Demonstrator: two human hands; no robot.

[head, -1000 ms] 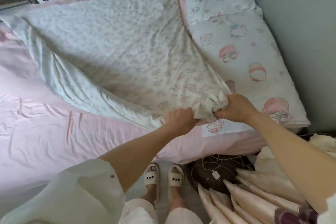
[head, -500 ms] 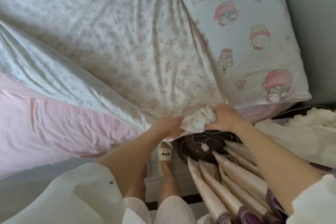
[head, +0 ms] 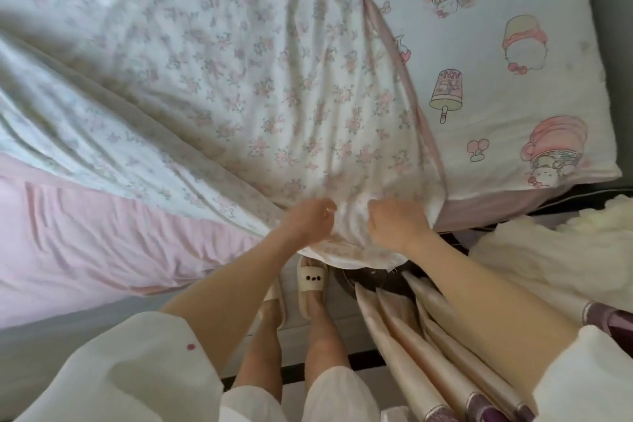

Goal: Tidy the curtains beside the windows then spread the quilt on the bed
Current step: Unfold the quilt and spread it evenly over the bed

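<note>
A white quilt (head: 212,72) with small pink flowers lies across the bed, its near corner pulled over the bed's front edge. My left hand (head: 308,221) and my right hand (head: 397,224) are both closed on that corner, a short gap apart, with cloth bunched between them. The bed (head: 78,243) has a pink sheet, bare at the lower left. Pleated beige curtain folds (head: 421,339) with a purple band hang at the lower right, under my right forearm.
A cartoon-print pillow (head: 507,62) lies at the bed's right end against a grey wall (head: 613,44). My feet in cream slippers (head: 311,279) stand on the floor by the bed. A dark round object with cables sits behind the curtain folds. Cream fabric (head: 555,250) is heaped at right.
My hands have pulled the quilt corner toward me past the bed edge and moved slightly apart, flattening the bunched corner. The view has dipped closer to the bed.
</note>
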